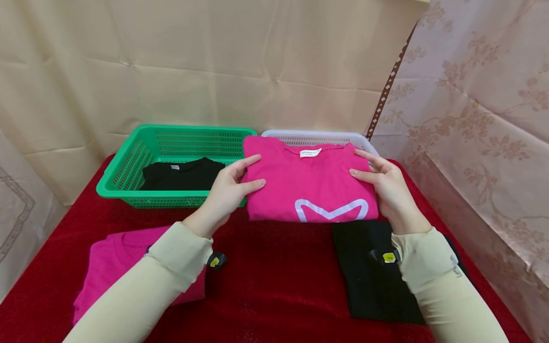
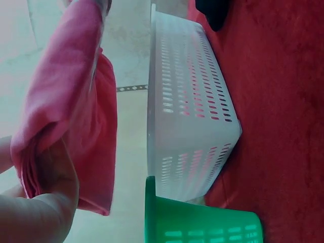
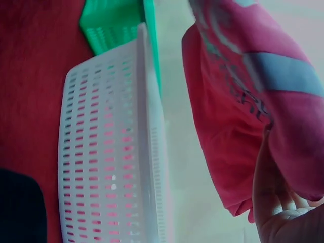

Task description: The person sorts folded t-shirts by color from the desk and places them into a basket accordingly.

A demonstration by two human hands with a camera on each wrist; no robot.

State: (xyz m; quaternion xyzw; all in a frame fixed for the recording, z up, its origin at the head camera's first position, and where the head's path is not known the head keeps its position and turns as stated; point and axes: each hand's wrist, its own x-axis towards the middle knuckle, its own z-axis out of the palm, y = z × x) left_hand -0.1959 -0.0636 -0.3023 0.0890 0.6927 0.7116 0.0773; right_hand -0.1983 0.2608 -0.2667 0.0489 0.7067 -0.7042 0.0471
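Observation:
A folded pink shirt [image 1: 309, 178] with a white neck label and part of a pale star outline hangs in the air between my two hands. My left hand [image 1: 227, 190] grips its left edge, thumb on the front. At the opposite edge my right hand [image 1: 392, 190] holds it the same way. In the left wrist view the folded layers of the shirt [image 2: 66, 101] lie between the thumb and fingers. Behind and below the shirt stands a white basket [image 1: 321, 135], largely hidden in the head view; pink shows through its slots in both wrist views.
A green basket [image 1: 128, 166] with a folded black garment [image 1: 184, 174] inside stands at the back left. Another pink garment [image 1: 116, 267] lies front left, partly under my left forearm. Black folded cloth [image 1: 369, 281] lies front right on the red tablecloth [image 1: 266, 281].

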